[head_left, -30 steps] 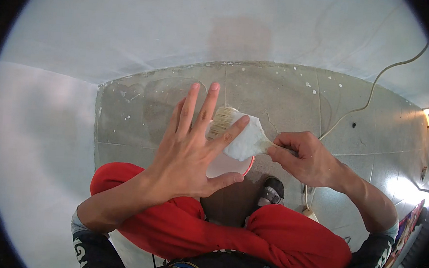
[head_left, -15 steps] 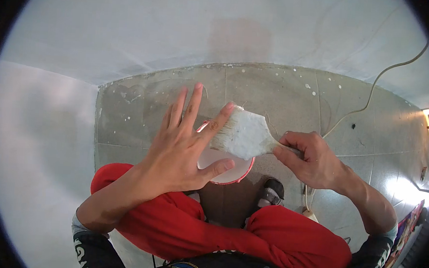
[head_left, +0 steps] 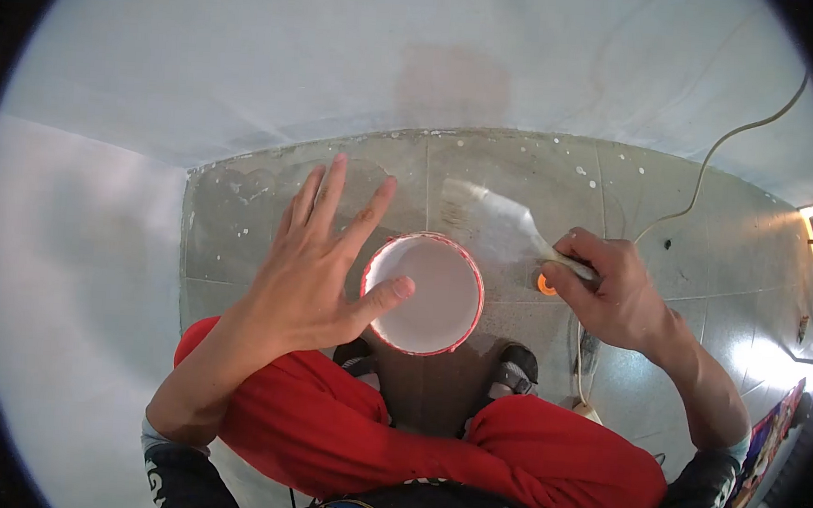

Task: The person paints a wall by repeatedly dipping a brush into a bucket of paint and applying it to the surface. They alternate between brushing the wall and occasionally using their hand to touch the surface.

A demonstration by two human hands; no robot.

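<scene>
My right hand point(head_left: 606, 290) grips the handle of a wide paintbrush point(head_left: 501, 224), its head coated white and its bristles pointing left and away from me. The brush head is smeared by motion and hangs over the floor just beyond the bucket's right side. Between my feet and the wall stands a round bucket point(head_left: 479, 300) with a red rim, holding white paint point(head_left: 432, 297). My left hand point(head_left: 327, 258) is empty, fingers spread, with the thumb overlapping the bucket's left part in this view.
A pale wall point(head_left: 279, 51) rises ahead, meeting another wall point(head_left: 82, 234) on the left. White spots dot the grey tiled floor point(head_left: 542, 174). A cable point(head_left: 710, 165) runs along the right, and an orange round object point(head_left: 545, 285) sits beside my right hand. My shoes point(head_left: 516, 368) are close behind the bucket.
The paintbrush has moved right, away from my left hand and off the bucket, uncovering the paint. My left hand has shifted slightly left, still spread.
</scene>
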